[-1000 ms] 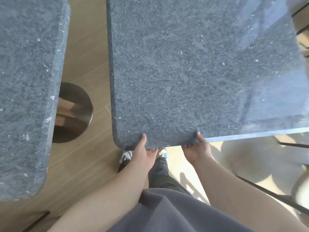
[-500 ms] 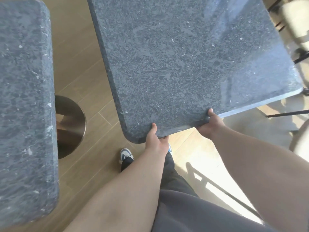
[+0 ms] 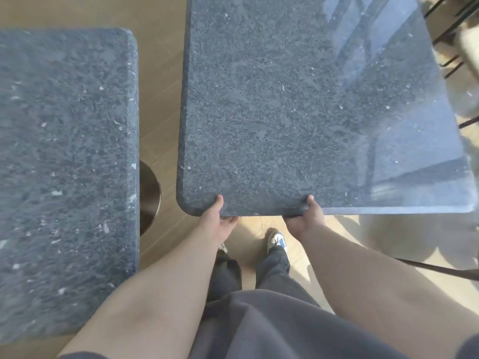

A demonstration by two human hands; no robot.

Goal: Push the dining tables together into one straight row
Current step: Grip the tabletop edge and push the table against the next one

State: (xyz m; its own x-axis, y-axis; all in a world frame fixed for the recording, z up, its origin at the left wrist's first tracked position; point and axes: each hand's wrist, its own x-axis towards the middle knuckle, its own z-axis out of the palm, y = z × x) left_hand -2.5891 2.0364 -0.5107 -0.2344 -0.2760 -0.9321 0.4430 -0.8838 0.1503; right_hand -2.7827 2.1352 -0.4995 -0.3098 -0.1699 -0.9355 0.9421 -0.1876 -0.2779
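Two dark grey speckled stone dining tables stand side by side. The right table [image 3: 298, 107] fills the upper middle and right; its near edge faces me. My left hand [image 3: 216, 220] grips that near edge close to the rounded left corner, thumb on top. My right hand [image 3: 307, 216] grips the same edge further right, thumb on top, fingers hidden below. The left table [image 3: 64, 164] stands apart from it, with a strip of wooden floor showing in the gap between their sides. The two facing edges run roughly parallel.
A round brushed-metal pedestal base [image 3: 149, 194] of the left table shows in the gap. Black-framed chairs [image 3: 456, 47] stand at the upper right. A thin black chair leg [image 3: 440, 270] crosses the sunlit floor at the right. My feet [image 3: 277, 240] stand below the table edge.
The right table has swung from a tilted angle to nearly parallel with the left table, and the gap between them has narrowed. Both hands kept their grip on the near edge.
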